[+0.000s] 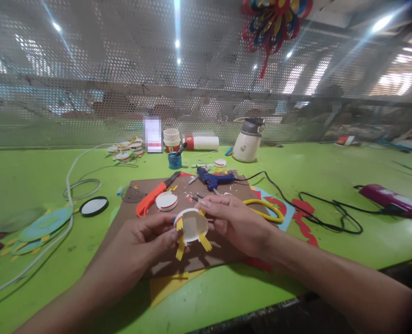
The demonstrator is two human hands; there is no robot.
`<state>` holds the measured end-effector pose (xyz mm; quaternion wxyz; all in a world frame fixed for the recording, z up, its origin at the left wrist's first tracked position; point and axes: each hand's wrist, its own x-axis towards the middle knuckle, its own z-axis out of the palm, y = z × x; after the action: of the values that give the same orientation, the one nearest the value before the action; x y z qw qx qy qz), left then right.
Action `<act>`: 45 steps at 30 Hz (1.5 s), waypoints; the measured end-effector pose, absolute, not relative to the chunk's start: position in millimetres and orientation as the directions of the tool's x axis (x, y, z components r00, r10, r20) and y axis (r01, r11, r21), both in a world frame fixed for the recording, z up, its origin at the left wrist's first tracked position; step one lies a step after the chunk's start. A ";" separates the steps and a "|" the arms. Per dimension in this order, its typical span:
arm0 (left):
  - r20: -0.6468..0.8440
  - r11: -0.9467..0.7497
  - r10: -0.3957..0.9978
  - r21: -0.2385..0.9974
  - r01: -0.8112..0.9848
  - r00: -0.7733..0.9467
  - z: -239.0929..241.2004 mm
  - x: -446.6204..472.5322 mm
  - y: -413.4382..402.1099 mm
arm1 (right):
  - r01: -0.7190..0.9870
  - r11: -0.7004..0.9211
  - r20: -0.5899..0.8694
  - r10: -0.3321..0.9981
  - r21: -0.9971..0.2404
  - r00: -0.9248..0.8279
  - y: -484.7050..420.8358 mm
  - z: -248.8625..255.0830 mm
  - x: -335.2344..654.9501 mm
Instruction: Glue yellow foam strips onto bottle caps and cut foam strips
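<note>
Between my two hands is a small white paper cup base (pixel 193 225) with yellow paper feet stuck around its rim. My left hand (pixel 141 243) pinches its left side, and my right hand (pixel 238 222) grips its upper right edge. Both hold it above a brown board (pixel 122 246). Just beyond lies another round white cup base (pixel 166 201), beside an orange utility knife (pixel 157 192). A blue glue gun (pixel 214 178) rests behind my right hand, near paper scraps. Yellow-handled scissors (pixel 266 208) lie partly hidden by that hand.
Farther back stand a white bottle (pixel 246 144), stacked paper cups (pixel 171 139), a blue pot (pixel 174 160) and a phone (pixel 153 134). A black cord runs right to a purple power strip (pixel 389 199). At left are a white cable (pixel 68 185) and a round mirror (pixel 93 206).
</note>
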<state>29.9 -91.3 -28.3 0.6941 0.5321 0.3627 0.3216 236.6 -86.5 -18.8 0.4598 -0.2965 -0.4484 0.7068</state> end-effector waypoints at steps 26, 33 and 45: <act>-0.247 0.312 0.894 0.942 -0.126 0.373 -25.4 34.1 -87.3 | -0.067 -0.121 -0.092 0.938 -0.990 -0.334 -86.9 -23.1 236.0; -0.210 0.320 0.885 0.923 -0.215 0.417 -28.6 29.3 -82.8 | -0.063 -0.122 -0.090 0.925 -0.991 -0.370 -88.2 -24.3 236.7; -0.233 0.378 0.872 0.880 -0.289 0.431 -28.4 30.1 -81.3 | -0.096 -0.161 -0.116 0.925 -0.982 -0.363 -87.8 -27.3 234.9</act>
<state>30.1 -81.3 -28.4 0.7456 0.3995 0.3646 0.3893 234.9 -87.8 -27.3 0.3948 -0.4035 -0.5132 0.6464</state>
